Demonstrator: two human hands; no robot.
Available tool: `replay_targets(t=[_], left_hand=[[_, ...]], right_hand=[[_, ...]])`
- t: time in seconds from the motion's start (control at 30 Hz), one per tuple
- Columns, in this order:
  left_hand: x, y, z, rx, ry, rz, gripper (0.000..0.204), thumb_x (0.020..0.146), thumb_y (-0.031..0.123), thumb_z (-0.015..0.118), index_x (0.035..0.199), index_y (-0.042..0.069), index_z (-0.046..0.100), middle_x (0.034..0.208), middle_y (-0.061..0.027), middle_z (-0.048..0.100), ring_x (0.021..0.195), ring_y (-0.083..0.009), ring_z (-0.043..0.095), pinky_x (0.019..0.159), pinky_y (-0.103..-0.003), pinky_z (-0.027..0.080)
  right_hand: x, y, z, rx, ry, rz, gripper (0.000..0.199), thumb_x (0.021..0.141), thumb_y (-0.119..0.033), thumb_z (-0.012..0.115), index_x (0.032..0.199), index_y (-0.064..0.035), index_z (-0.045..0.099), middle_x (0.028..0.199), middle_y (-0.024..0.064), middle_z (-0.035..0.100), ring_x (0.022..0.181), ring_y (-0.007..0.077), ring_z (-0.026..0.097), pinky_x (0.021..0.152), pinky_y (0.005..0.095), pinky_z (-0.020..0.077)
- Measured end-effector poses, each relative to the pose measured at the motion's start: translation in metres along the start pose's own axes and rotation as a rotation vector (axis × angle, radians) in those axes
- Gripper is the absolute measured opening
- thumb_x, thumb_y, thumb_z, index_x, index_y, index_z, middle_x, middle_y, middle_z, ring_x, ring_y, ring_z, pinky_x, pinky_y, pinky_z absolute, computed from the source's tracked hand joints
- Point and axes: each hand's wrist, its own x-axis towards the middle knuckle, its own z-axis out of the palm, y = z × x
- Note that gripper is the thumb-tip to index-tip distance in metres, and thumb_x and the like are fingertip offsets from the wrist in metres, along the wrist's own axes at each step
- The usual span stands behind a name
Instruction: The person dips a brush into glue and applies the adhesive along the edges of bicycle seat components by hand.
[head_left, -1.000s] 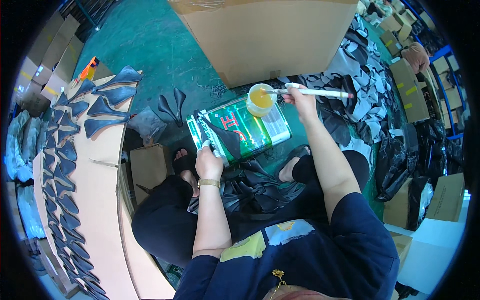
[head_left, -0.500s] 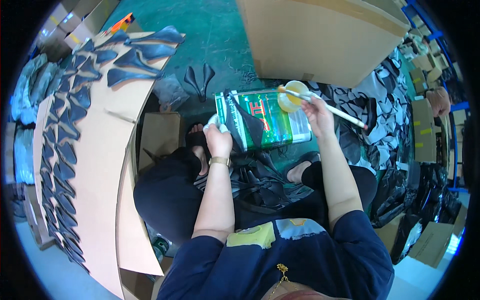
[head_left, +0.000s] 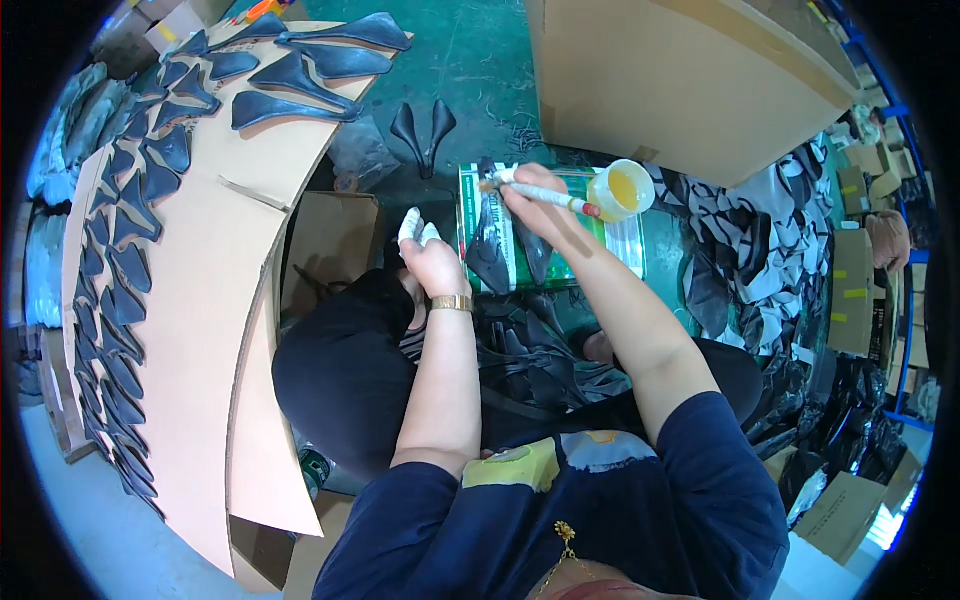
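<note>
My right hand (head_left: 540, 205) grips a paint brush (head_left: 550, 197) with a pale handle. Its bristles touch the narrow upper end of a black forked piece (head_left: 488, 255), which lies on a green-and-white rectangular tin (head_left: 585, 270). One lobe of the piece is partly behind my right hand. Just left of the tin, my left hand (head_left: 435, 262) has white coverings on its fingertips; the fingers are apart and hold nothing visible. A translucent cup (head_left: 622, 190) of yellow liquid stands on the tin's right part.
Many black forked pieces (head_left: 130, 270) line the cardboard sheet (head_left: 200, 400) at left. Another forked piece (head_left: 425, 140) lies on the green floor. A large cardboard box (head_left: 680, 90) stands ahead, with black and grey scraps (head_left: 760, 240) to its right. More black pieces (head_left: 530, 350) lie between my legs.
My right hand has brought the brush from the cup leftward onto the black piece. My left hand has come off the piece's left edge. The whole view has shifted slightly.
</note>
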Motion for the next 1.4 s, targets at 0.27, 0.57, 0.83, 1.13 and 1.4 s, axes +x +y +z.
replay_targets(t=[0.27,0.57,0.83,1.13,1.4], left_hand=[[-0.003,0.004,0.002,-0.008,-0.008,-0.014,0.041,0.086,-0.008,0.037,0.125,-0.004,0.049,0.127,-0.0194,0.05,0.119,-0.0269,0.049,0.102,-0.034,0.038],[-0.002,-0.001,0.004,0.009,-0.03,0.024,0.036,0.086,-0.005,0.044,0.122,-0.002,0.052,0.122,-0.0157,0.054,0.112,-0.0239,0.053,0.096,-0.033,0.042],[0.008,-0.017,-0.02,-0.024,-0.183,0.075,0.044,0.08,-0.009,0.043,0.123,-0.005,0.051,0.087,-0.0033,0.05,0.07,-0.0122,0.045,0.058,-0.026,0.04],[-0.007,-0.011,-0.015,-0.06,-0.214,-0.022,0.048,0.08,-0.004,0.037,0.125,0.0,0.051,0.102,-0.0086,0.054,0.078,-0.017,0.048,0.062,-0.03,0.04],[0.023,-0.034,-0.03,-0.041,-0.227,-0.03,0.049,0.081,0.001,0.036,0.127,0.006,0.051,0.114,-0.0137,0.053,0.101,-0.0246,0.052,0.061,-0.033,0.043]], right_hand=[[0.035,0.014,0.003,0.101,0.008,0.042,0.017,0.079,-0.017,0.061,0.088,-0.0042,0.066,0.095,0.0145,0.063,0.087,0.031,0.062,0.076,0.0374,0.05],[-0.015,-0.014,-0.04,0.068,-0.365,0.135,0.022,0.072,-0.024,0.059,0.082,-0.007,0.069,0.082,0.0145,0.066,0.078,0.0292,0.063,0.069,0.0395,0.0485],[-0.1,-0.021,-0.014,0.091,-0.255,-0.083,0.02,0.07,-0.024,0.061,0.064,-0.005,0.057,0.07,0.0166,0.059,0.07,0.0333,0.059,0.062,0.0419,0.048],[-0.12,-0.026,-0.037,0.427,-0.1,0.362,0.018,0.073,-0.023,0.064,0.078,-0.0056,0.064,0.079,0.0132,0.061,0.078,0.0266,0.061,0.07,0.0379,0.0473],[-0.113,-0.022,-0.015,0.408,0.119,0.093,0.016,0.081,-0.019,0.063,0.089,-0.0056,0.062,0.086,0.0121,0.06,0.084,0.0279,0.06,0.074,0.037,0.0475]])
